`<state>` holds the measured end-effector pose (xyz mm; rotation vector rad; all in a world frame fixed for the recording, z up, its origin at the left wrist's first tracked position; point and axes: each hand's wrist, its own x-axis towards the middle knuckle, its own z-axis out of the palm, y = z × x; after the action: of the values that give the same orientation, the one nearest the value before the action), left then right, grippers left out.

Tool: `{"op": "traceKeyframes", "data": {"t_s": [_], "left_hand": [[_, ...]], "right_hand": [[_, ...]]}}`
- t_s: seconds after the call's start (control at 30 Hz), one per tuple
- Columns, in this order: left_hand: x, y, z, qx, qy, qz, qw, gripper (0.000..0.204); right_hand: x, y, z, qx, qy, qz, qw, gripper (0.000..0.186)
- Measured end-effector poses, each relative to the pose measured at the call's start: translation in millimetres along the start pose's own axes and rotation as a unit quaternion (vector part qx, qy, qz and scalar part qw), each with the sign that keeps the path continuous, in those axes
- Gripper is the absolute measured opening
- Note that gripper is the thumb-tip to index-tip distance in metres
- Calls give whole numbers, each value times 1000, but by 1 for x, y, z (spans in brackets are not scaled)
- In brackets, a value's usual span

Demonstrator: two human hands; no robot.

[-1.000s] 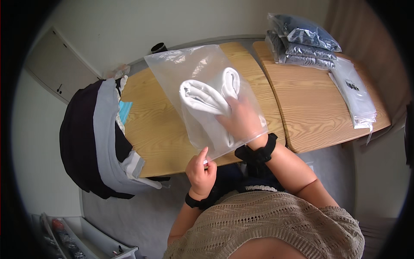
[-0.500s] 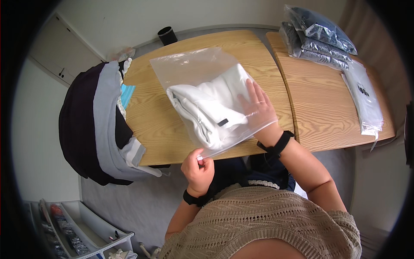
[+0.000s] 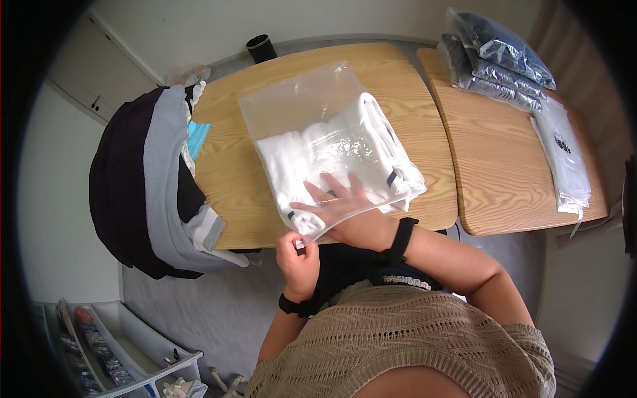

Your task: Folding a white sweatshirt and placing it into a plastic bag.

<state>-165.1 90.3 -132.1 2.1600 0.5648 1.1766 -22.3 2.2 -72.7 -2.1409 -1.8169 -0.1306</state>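
Note:
A clear plastic bag [image 3: 298, 96] lies on the wooden table with its mouth toward me. Inside it rests a folded white garment [image 3: 292, 152] with small dark tabs. My left hand [image 3: 297, 265] is closed at the near left corner of the bag, pinching its edge by a small white piece. Through the bag's mouth reaches my right hand [image 3: 342, 205], fingers spread flat over the garment under the clear film. A black band circles each wrist.
A heap of dark and grey clothes [image 3: 133, 179] hangs over the table's left end, beside a light blue piece [image 3: 198, 138]. On the right-hand table [image 3: 504, 159] are a stack of bagged dark garments [image 3: 501, 60] and flat plastic bags [image 3: 564, 156]. A divided white bin [image 3: 152, 345] stands lower left.
My right hand has moved left inside the bag, from the garment's right side to its near middle. The garment now lies wider and flatter. My left hand keeps its pinch.

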Motion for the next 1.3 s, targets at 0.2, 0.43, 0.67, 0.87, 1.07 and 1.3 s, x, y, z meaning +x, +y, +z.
{"op": "traceKeyframes", "data": {"t_s": [0.2, 0.43, 0.67, 0.87, 1.07, 1.3], "left_hand": [[9, 9, -6, 4, -23, -12, 1000, 22], [8, 1, -7, -17, -54, -15, 998, 23], [9, 0, -11, 2, -34, 33, 999, 22], [9, 9, -10, -4, -28, -5, 1000, 19], [14, 21, -11, -19, -50, -17, 998, 20], [32, 34, -4, -63, -129, 59, 988, 21]], "right_hand": [[23, 21, 5, -58, -30, -57, 996, 53], [80, 31, 7, -27, -99, -70, 992, 61], [128, 48, 3, -26, -186, -51, 981, 71], [132, 55, 6, 8, -175, -60, 983, 69], [129, 82, 14, -125, 3, 121, 985, 64], [120, 108, 15, -170, -80, 252, 949, 68]]}}
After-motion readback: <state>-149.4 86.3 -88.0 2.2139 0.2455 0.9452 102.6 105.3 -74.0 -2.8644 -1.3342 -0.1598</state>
